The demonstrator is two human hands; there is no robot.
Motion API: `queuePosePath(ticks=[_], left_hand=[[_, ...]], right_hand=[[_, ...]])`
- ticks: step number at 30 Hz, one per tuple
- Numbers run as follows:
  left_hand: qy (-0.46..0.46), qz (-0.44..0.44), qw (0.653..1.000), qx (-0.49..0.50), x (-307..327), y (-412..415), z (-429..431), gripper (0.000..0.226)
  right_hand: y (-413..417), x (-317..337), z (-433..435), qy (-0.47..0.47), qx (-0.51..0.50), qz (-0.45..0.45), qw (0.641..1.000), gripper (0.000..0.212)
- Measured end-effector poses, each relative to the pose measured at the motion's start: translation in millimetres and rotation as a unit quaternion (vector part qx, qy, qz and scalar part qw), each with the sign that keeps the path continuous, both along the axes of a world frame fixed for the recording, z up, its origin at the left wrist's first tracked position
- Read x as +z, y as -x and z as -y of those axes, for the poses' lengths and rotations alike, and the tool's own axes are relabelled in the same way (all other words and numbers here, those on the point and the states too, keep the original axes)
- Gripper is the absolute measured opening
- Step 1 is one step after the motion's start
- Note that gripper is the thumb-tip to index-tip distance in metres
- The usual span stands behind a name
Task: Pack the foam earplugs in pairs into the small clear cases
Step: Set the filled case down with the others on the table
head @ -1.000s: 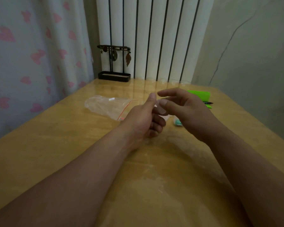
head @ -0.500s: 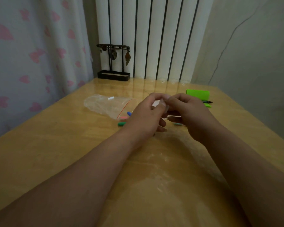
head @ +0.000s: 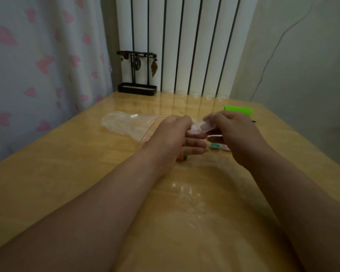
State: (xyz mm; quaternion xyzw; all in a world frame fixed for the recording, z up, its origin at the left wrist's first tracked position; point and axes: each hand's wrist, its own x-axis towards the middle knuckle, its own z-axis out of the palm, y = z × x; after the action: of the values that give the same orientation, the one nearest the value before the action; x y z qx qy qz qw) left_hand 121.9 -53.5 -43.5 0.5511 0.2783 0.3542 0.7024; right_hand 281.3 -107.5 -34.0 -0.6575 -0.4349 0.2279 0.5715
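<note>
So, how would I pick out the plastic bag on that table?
On the wooden table, look just beyond the left hand, toward the heart-print curtain. The plastic bag lies flat there. Unlike the small clear case being held nearby, it is wide, crumpled, with a thin red line along its mouth.

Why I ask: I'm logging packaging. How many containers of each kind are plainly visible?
clear case, pinched between left hand and right hand: 1
clear zip bag: 1
green box: 1
Total: 3
</note>
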Motion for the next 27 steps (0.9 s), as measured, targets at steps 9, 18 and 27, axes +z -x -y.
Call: queuePosePath(ticks=[9, 18, 27], left_hand=[[0.089, 0.014, 0.978, -0.187, -3, 5, 0, 0.026], [0.177, 0.199, 0.962, -0.053, 8, 34, -37, 0.049], [0.177, 0.204, 0.963, -0.013, 4, 41, -54, 0.031]], right_hand=[[12, -5, 2, -0.018, 0.086, 0.062, 0.994, 0.031], [12, -12, -6, -0.010, 0.020, 0.064, 0.998, 0.034], [16, -26, -10, 0.056, 0.055, 0.326, 0.942, 0.015]])
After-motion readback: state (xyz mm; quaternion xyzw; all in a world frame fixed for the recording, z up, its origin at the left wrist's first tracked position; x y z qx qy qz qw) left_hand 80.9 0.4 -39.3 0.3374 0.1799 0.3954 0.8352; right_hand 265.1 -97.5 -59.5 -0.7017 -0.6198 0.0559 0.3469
